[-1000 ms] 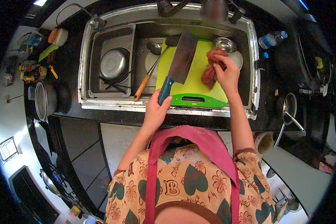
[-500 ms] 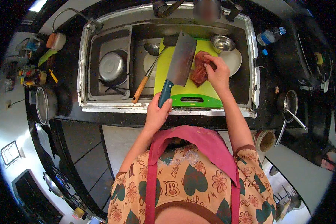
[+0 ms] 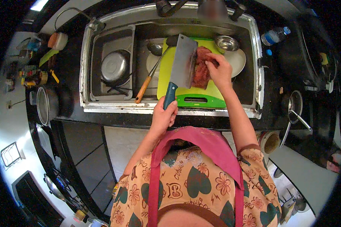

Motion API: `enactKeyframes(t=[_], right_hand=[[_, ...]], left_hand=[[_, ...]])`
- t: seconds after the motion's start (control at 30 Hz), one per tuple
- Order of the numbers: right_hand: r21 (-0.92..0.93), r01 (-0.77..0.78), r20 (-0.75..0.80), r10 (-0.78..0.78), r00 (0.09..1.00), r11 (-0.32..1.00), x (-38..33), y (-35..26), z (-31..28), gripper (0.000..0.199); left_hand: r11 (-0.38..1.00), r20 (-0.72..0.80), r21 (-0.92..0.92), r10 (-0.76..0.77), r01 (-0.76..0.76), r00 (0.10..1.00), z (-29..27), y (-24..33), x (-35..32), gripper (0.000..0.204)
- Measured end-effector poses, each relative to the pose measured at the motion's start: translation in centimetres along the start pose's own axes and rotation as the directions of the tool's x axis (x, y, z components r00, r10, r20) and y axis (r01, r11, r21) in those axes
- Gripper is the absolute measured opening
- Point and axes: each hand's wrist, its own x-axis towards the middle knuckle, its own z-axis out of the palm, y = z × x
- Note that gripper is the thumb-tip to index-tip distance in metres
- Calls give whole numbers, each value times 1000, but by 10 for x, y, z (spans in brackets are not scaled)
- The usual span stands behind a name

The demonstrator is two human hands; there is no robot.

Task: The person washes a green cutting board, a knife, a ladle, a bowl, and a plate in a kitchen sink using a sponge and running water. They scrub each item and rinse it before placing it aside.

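My left hand [image 3: 163,115] grips the blue handle of a broad steel cleaver [image 3: 183,62], its blade raised over the left part of a green cutting board [image 3: 212,97] laid across the sink. My right hand [image 3: 219,70] presses down on a slab of raw red meat [image 3: 201,72] lying on the board, just right of the blade. The blade's edge sits against the meat's left side.
The steel sink [image 3: 255,56] holds a white plate [image 3: 236,62], a small steel bowl [image 3: 226,42] and a wooden-handled ladle [image 3: 147,77]. A steel pot [image 3: 115,66] sits in the left basin. A plastic bottle [image 3: 273,36] lies on the dark counter at right, a pan [image 3: 294,104] further right.
The meat has been slid leftward on the board by my right hand, toward the cleaver. The cleaver blade now stands more upright beside the meat.
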Motion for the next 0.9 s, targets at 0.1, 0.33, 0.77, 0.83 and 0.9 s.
enactKeyframes(t=[0.1,0.33,0.77,0.83,0.9], right_hand=[[144,64,110,-80,991,988,-19,-41,-8,21],[125,161,151,-179,972,979,-53,-41,21,25],[-54,352,-33,-354,935,934,-13,-40,17,22],[-62,300,-96,-305,948,952,2,-13,24,22],[-58,188,-31,-190,981,980,15,23,20,23]], left_hand=[[1000,-16,-28,-6,6,1000,1,2,3,24],[995,73,-77,-52,58,996,4,-2,7,22],[992,139,81,-109,98,984,-3,15,-18,28],[994,180,50,-100,93,979,-6,19,-23,28],[990,135,119,-96,80,986,-16,12,-25,31]])
